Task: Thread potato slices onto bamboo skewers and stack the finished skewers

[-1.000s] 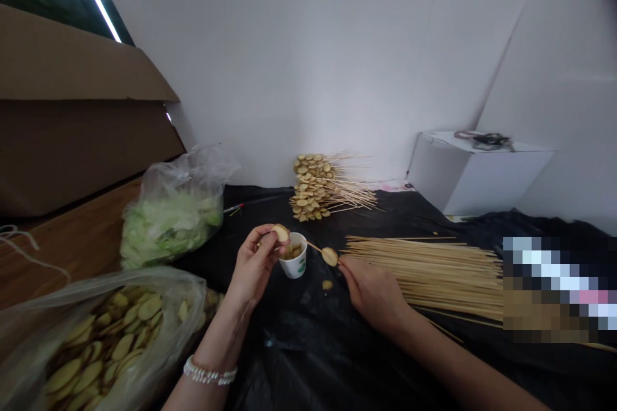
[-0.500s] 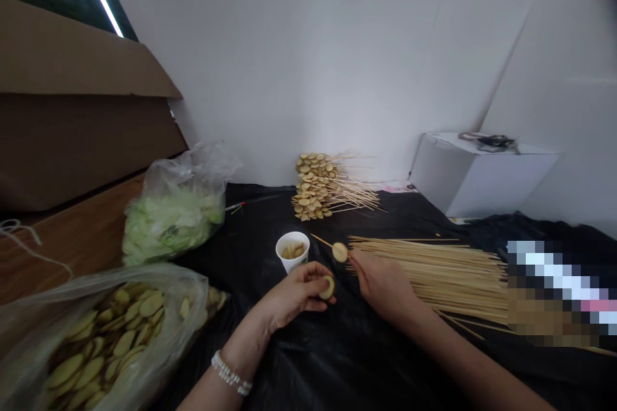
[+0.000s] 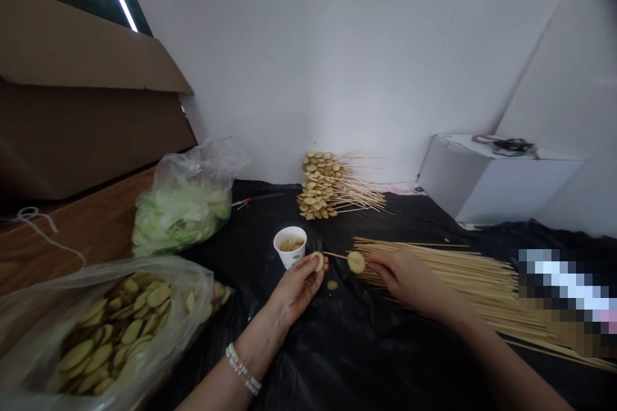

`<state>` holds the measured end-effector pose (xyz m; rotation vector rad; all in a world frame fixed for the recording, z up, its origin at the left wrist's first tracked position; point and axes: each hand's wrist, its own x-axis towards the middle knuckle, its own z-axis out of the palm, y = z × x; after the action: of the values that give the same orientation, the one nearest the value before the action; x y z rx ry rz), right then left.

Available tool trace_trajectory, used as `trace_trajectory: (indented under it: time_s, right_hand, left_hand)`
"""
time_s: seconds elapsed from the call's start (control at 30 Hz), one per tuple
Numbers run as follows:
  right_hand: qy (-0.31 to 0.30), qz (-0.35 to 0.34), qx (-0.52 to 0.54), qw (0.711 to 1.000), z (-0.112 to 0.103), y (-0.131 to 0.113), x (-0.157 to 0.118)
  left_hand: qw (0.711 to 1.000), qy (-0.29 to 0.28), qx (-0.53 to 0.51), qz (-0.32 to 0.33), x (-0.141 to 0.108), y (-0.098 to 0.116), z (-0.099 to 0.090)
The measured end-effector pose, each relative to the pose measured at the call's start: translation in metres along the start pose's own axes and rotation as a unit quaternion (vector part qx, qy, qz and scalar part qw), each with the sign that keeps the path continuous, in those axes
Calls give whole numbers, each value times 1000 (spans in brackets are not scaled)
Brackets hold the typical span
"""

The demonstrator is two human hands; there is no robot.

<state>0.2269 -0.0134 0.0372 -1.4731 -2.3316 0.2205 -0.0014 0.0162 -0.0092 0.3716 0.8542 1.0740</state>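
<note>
Between the fingers of my left hand [image 3: 299,286] is a round potato slice [image 3: 318,261], held upright. My right hand [image 3: 402,279] grips a thin wooden skewer [image 3: 335,255] that carries one potato slice [image 3: 356,262] near my fingertips. The skewer's bare tip points left and is close to the slice in my left hand; whether they touch I cannot tell. Just behind my left hand stands a white paper cup [image 3: 290,257] with potato pieces inside. A small potato piece [image 3: 332,285] lies on the black sheet between my hands.
Bare skewers [image 3: 463,276] lie in a wide pile at the right. Loaded skewers [image 3: 321,186] are stacked by the wall. At the left are an open bag of potato slices [image 3: 123,327] and a bag of pale green vegetables [image 3: 180,215]. A white box [image 3: 501,173] stands back right.
My left hand has raised its slice toward the skewer tip. The skewer has turned closer to level. A small piece now shows on the sheet, and the view has shifted slightly.
</note>
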Motion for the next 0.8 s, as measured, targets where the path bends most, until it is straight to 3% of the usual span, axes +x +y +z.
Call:
trace_trajectory:
  time_s: [0.17,0.8]
  right_hand:
    - [-18,0,7,1000,2,-5,0]
    - [-38,30,16,999,8,-14,1]
  left_hand:
    - [999,34,-15,33,2,3,-2]
    - [997,48,-16,52,5,4,-4]
